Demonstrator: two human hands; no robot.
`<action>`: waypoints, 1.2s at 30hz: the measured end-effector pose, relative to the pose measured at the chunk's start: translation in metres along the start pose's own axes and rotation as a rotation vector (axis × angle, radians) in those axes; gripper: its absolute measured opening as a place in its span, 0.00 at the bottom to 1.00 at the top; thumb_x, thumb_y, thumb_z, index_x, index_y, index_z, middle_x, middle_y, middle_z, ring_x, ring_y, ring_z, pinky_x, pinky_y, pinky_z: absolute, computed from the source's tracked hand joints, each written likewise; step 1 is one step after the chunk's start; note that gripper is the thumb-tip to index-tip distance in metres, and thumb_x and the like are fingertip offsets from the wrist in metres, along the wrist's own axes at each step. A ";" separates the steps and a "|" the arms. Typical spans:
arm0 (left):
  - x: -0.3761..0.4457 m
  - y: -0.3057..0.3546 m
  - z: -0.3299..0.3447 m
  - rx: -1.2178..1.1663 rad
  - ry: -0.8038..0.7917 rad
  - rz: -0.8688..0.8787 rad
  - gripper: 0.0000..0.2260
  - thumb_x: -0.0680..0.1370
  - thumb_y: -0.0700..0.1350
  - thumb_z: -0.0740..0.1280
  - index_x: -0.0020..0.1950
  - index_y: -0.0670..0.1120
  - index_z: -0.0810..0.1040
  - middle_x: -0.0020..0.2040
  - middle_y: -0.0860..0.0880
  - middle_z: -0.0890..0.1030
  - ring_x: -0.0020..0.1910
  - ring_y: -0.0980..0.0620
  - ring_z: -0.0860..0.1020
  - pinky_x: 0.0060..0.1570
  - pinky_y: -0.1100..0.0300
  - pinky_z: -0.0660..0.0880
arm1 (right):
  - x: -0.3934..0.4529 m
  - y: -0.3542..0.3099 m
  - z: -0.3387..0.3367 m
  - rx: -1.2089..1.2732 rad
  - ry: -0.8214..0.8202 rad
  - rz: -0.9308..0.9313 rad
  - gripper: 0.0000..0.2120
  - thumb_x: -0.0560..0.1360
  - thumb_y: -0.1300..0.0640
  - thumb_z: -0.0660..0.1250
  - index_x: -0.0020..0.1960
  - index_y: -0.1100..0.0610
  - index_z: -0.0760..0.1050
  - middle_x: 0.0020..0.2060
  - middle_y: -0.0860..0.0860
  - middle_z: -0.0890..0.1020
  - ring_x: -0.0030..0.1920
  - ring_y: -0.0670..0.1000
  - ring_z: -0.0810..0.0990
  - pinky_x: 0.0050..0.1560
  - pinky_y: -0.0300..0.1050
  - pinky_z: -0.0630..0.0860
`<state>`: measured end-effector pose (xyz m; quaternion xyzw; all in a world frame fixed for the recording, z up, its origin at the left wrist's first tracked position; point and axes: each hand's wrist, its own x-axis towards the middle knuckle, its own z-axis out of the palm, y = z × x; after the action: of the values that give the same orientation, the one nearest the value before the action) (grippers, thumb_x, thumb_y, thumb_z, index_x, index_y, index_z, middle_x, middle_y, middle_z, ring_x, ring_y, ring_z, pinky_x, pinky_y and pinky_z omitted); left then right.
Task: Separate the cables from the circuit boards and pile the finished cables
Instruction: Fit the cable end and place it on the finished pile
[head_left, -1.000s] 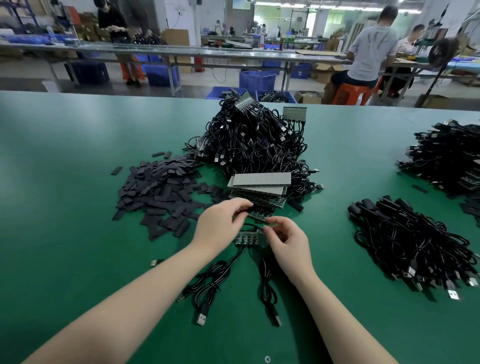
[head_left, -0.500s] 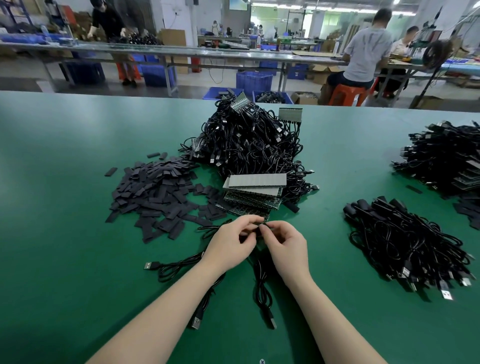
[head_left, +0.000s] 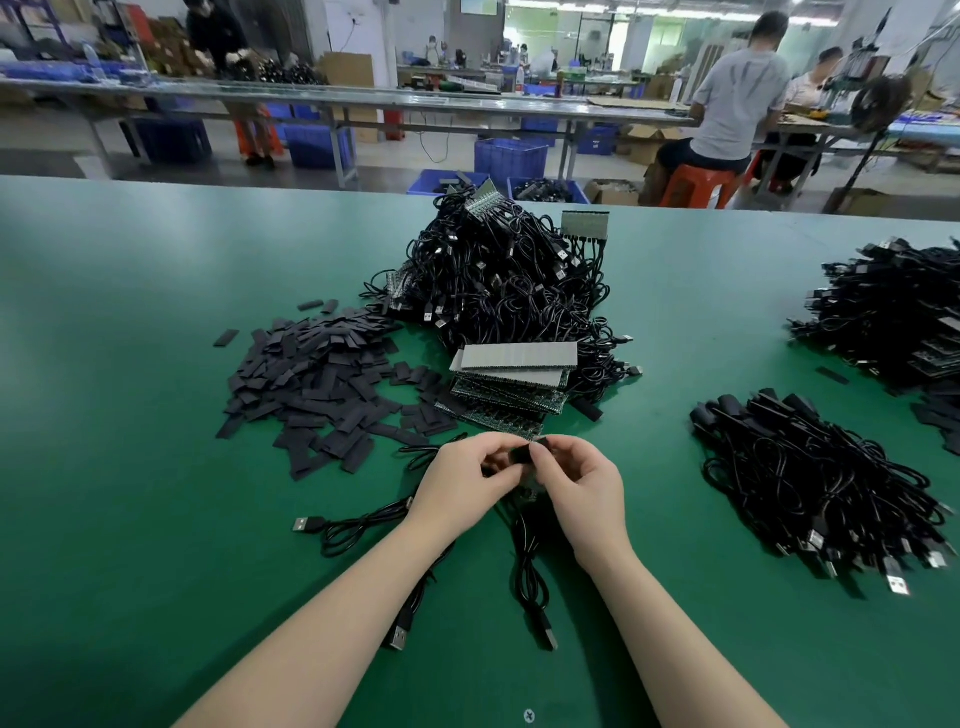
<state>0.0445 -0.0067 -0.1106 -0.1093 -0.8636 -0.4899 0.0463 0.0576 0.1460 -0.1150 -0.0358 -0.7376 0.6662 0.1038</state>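
Over the green table (head_left: 130, 519), my left hand (head_left: 465, 480) and my right hand (head_left: 582, 486) meet. Both pinch a small black cable end (head_left: 522, 454) with a strip of green circuit board (head_left: 529, 493) mostly hidden beneath the fingers. Black USB cables trail from the hands toward me: one (head_left: 353, 527) to the left, one (head_left: 530, 577) down the middle, one (head_left: 402, 631) under my left forearm. A stack of circuit boards (head_left: 511, 387) lies just beyond the hands. Behind it rises a big heap of unsorted cables (head_left: 498, 280). A pile of finished cables (head_left: 821, 483) lies at the right.
A spread of flat black sleeves (head_left: 317, 384) covers the table left of the boards. Another cable heap (head_left: 893, 312) sits at the far right edge. Beyond the table's far edge are blue crates (head_left: 511, 158), work benches and seated people.
Both hands drew closer together and lifted the cable end slightly. The left cable's USB plug slid out to the left across the table.
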 end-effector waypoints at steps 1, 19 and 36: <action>0.000 0.000 0.000 0.006 0.005 -0.002 0.13 0.74 0.48 0.71 0.56 0.62 0.81 0.44 0.62 0.81 0.44 0.63 0.78 0.48 0.62 0.77 | 0.000 0.000 0.000 0.024 -0.021 0.004 0.05 0.76 0.58 0.73 0.49 0.48 0.83 0.41 0.48 0.86 0.45 0.51 0.85 0.51 0.50 0.82; -0.001 0.004 -0.002 0.025 -0.017 0.010 0.11 0.77 0.50 0.68 0.58 0.63 0.80 0.48 0.66 0.82 0.49 0.66 0.78 0.53 0.59 0.77 | -0.002 -0.004 -0.004 0.105 -0.067 -0.023 0.09 0.73 0.61 0.75 0.43 0.47 0.86 0.41 0.46 0.88 0.44 0.45 0.86 0.44 0.33 0.78; -0.003 0.010 0.000 0.432 -0.091 0.191 0.14 0.72 0.36 0.60 0.48 0.47 0.83 0.46 0.51 0.82 0.49 0.49 0.73 0.52 0.53 0.72 | 0.001 -0.004 -0.006 0.156 0.049 0.065 0.03 0.73 0.59 0.76 0.46 0.52 0.85 0.41 0.47 0.87 0.45 0.45 0.85 0.44 0.31 0.77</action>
<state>0.0502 -0.0022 -0.1026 -0.2000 -0.9354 -0.2818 0.0756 0.0579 0.1511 -0.1100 -0.0676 -0.6793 0.7235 0.1027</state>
